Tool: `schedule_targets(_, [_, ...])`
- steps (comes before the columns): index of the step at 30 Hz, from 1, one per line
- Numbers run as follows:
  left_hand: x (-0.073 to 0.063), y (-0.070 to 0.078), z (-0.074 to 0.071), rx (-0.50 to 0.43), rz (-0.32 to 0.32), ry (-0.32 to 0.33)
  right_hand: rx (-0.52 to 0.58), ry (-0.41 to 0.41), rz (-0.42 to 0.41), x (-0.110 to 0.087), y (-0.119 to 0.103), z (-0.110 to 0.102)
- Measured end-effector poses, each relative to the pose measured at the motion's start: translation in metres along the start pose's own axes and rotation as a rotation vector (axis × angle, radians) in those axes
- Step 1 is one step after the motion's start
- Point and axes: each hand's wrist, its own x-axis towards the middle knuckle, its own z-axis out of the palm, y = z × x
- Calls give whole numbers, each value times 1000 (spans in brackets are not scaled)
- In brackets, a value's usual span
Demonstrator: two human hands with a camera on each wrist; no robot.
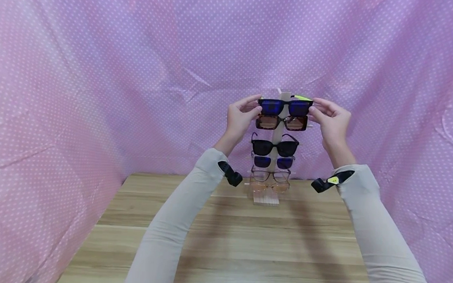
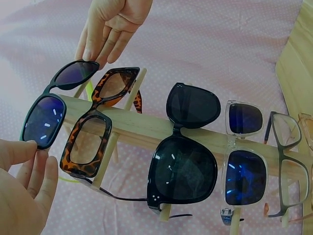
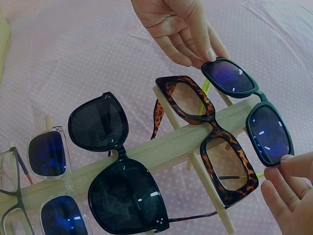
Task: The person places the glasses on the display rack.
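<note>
Black-framed sunglasses (image 1: 270, 107) with blue-violet lenses and yellow-green temples are at the top of a wooden glasses stand (image 1: 266, 198). My left hand (image 1: 240, 118) pinches their left end between thumb and fingers. At the other end, my right hand (image 1: 333, 122) pinches the frame in the same way. Just below sit tortoiseshell glasses (image 2: 83, 139) with brown lenses, on the stand's pegs; neither hand touches them. Both wrist views show thumb tips on the front of the black frame's outer corners.
Lower on the stand hang large black sunglasses (image 1: 263, 147), clear-framed glasses (image 2: 246, 177) with blue lenses, grey-framed glasses (image 1: 261, 175) and pale orange glasses (image 1: 259, 187). The stand is at the back of a wooden table (image 1: 282, 249). Pink dotted cloth (image 1: 137, 67) hangs behind and on both sides.
</note>
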Motion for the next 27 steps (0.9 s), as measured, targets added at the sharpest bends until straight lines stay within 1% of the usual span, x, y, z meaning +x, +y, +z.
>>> schedule_targets(6, [0, -1, 1, 2, -3, 6, -38, -10, 13, 2, 2, -3])
schedule_targets(13, [1, -4, 2, 5, -13, 19, -49, -12, 30, 3, 1, -5])
schedule_targets(19, [2, -8, 4, 4, -3, 29, -60, -4, 22, 3, 1, -5])
schedule_targets(27, [2, -6, 7, 14, 10, 57, -54, -1, 25, 4, 1, -6])
